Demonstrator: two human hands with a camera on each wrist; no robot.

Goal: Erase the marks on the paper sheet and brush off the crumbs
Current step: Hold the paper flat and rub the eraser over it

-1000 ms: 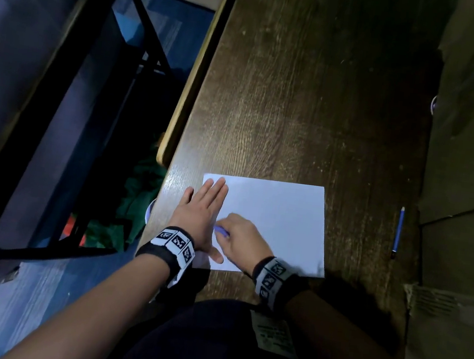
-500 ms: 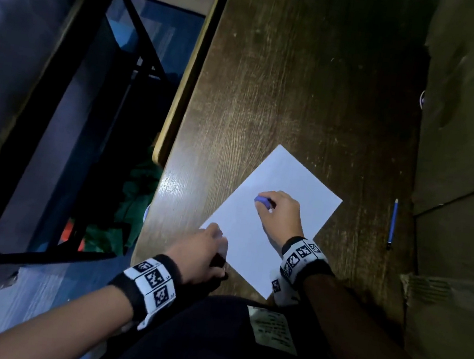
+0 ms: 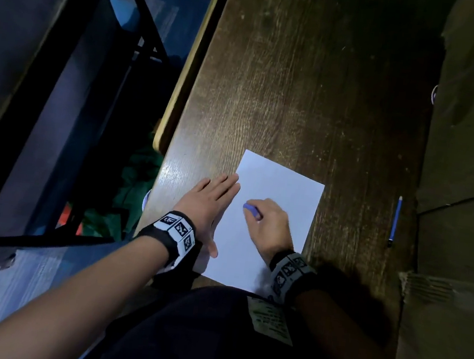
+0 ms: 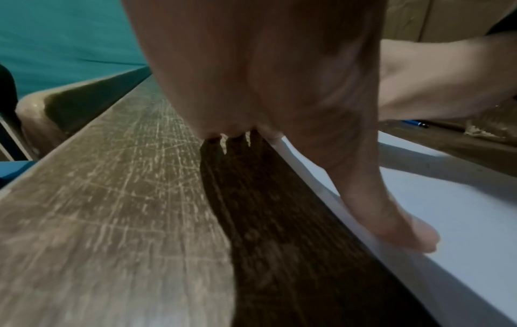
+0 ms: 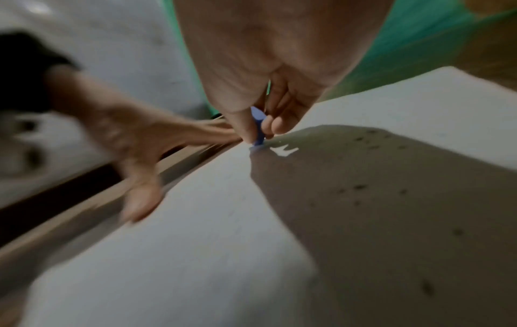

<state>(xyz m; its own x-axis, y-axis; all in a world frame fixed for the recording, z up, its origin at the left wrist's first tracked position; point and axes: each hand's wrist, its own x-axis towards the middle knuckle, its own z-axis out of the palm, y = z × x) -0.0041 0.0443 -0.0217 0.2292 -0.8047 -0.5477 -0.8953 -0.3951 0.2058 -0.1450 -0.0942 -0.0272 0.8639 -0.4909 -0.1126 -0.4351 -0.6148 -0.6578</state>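
A white paper sheet (image 3: 280,193) lies on the dark wooden table near its front edge. My right hand (image 3: 266,221) pinches a small blue eraser (image 3: 251,208) and presses its tip onto the sheet; the right wrist view shows the eraser (image 5: 258,130) between thumb and fingers. Dark crumbs (image 5: 359,188) dot the paper (image 5: 196,221) in that view. My left hand (image 3: 212,203) lies flat with straight fingers on the sheet's left edge, thumb (image 4: 403,227) on the paper (image 4: 447,210). No marks are visible on the sheet.
A blue pencil (image 3: 395,221) lies on the table right of the sheet. A cardboard box (image 3: 472,148) stands along the right side. The table's left edge (image 3: 179,106) drops to a dark chair frame and green cloth below.
The sheet has turned from a diagonal lie to nearly upright. My left hand moved up from the sheet's near corner and flattened on its left edge. The right hand still holds the eraser.
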